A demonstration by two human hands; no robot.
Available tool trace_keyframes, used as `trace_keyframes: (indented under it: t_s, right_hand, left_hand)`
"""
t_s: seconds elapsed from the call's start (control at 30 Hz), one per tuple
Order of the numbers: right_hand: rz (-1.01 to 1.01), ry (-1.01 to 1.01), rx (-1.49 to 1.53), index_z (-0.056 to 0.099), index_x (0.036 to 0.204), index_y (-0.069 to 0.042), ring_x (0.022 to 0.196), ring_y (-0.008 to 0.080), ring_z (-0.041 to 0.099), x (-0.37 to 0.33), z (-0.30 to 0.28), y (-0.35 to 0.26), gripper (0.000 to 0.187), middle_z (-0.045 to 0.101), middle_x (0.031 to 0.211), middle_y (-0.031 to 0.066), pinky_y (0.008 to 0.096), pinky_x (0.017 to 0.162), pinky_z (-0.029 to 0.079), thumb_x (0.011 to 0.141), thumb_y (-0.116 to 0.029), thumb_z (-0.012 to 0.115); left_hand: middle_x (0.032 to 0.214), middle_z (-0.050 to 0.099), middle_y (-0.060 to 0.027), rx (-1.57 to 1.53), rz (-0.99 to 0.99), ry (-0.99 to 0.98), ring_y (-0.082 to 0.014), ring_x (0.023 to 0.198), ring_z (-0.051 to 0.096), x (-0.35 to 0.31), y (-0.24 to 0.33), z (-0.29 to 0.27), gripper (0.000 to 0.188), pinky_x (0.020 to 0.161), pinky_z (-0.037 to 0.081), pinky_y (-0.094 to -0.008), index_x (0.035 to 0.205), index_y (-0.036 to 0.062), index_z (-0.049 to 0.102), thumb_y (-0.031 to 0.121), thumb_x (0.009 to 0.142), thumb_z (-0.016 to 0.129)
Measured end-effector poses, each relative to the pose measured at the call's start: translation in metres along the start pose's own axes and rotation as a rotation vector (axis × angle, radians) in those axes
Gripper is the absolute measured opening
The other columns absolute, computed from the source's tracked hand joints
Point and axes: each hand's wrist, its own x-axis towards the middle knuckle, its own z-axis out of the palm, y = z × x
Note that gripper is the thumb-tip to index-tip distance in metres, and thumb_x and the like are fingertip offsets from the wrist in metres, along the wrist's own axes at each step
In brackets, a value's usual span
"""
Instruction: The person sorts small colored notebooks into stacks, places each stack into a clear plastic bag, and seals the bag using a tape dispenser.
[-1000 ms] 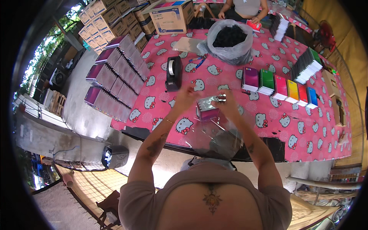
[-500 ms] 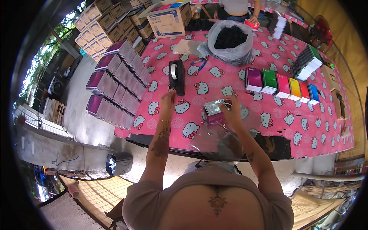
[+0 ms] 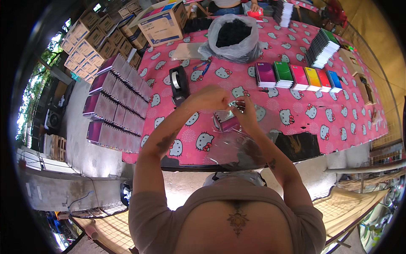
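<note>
A small purple spiral notebook (image 3: 229, 123) lies on the pink table cover near the front edge, partly inside clear plastic wrap (image 3: 231, 148) that spreads toward me. My right hand (image 3: 246, 111) is closed on the folded end of the wrap at the notebook's far right corner. Right beside it, my left hand (image 3: 215, 98) hangs over the far end of the notebook with its fingers pinched together. Whatever those fingers hold is too small to make out. A black tape dispenser (image 3: 179, 87) stands just left of my left hand.
Stacked purple notebooks (image 3: 111, 111) line the left edge. Rows of coloured notebooks (image 3: 296, 77) sit to the right. Beyond are a plastic bag of black material (image 3: 237, 53), blue-handled scissors (image 3: 205, 67) and a carton (image 3: 165, 27). Another person's hand (image 3: 254, 6) touches a red notebook at the back.
My left hand has moved from the tape dispenser's front end rightward to the wrapped notebook, beside my right hand. The right hand stays at the wrap. The whole view has shifted somewhat.
</note>
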Motion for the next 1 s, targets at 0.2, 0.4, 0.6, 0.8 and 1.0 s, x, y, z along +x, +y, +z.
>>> trace_keyframes:
  t_s: [0.2,0.4,0.6,0.8,1.0]
  right_hand:
    - [0.025,-0.048,0.038,0.053,0.118,-0.005,0.105,0.0183,0.058,-0.002,0.006,-0.009,0.038,0.054,0.114,0.0081,0.0315,0.085,0.051,0.085,-0.002,0.072]
    - [0.098,0.061,0.306,0.053,0.118,-0.003,0.1,0.0187,0.057,-0.004,0.0,0.014,0.036,0.054,0.113,0.011,0.0315,0.083,0.051,0.087,-0.006,0.07]
    - [0.533,0.041,0.381,0.053,0.125,-0.01,0.098,0.0166,0.058,-0.06,-0.011,0.06,0.033,0.059,0.109,0.0064,0.0312,0.085,0.049,0.1,-0.031,0.056]
    - [0.82,-0.304,1.197,0.048,0.135,-0.006,0.106,0.0239,0.063,-0.077,0.002,0.025,0.05,0.061,0.12,0.0087,0.0403,0.087,0.054,0.096,-0.032,0.066]
    - [0.093,-0.435,0.01,0.047,0.134,-0.006,0.112,0.0249,0.061,-0.034,-0.041,0.01,0.07,0.059,0.131,0.0086,0.0384,0.095,0.051,0.077,-0.021,0.086]
  left_hand:
    - [0.09,0.069,-0.0141,-0.631,-0.115,-0.173,-0.0254,0.084,0.068,0.013,-0.088,0.074,0.041,0.073,0.052,-0.0383,0.1,0.0032,0.067,0.04,0.082,0.073]
    - [0.101,0.065,-0.0133,-0.096,0.036,0.446,-0.0298,0.092,0.066,0.002,-0.037,0.092,0.052,0.079,0.051,-0.0431,0.11,0.0011,0.061,0.041,0.08,0.075]
    - [0.104,0.063,-0.0181,0.294,-0.261,0.553,-0.0364,0.097,0.063,-0.025,0.054,0.071,0.072,0.081,0.05,-0.0497,0.114,-0.0021,0.055,0.043,0.066,0.084]
    - [0.128,0.055,-0.0225,-0.547,-0.565,0.566,-0.0308,0.122,0.054,-0.038,0.06,0.076,0.071,0.098,0.045,-0.0422,0.121,-0.005,0.054,0.038,0.073,0.085]
    - [0.144,0.047,-0.0166,-1.173,-0.412,0.875,-0.0274,0.139,0.041,-0.091,0.042,0.196,0.073,0.114,0.032,-0.0361,0.146,-0.0005,0.035,0.025,0.089,0.074]
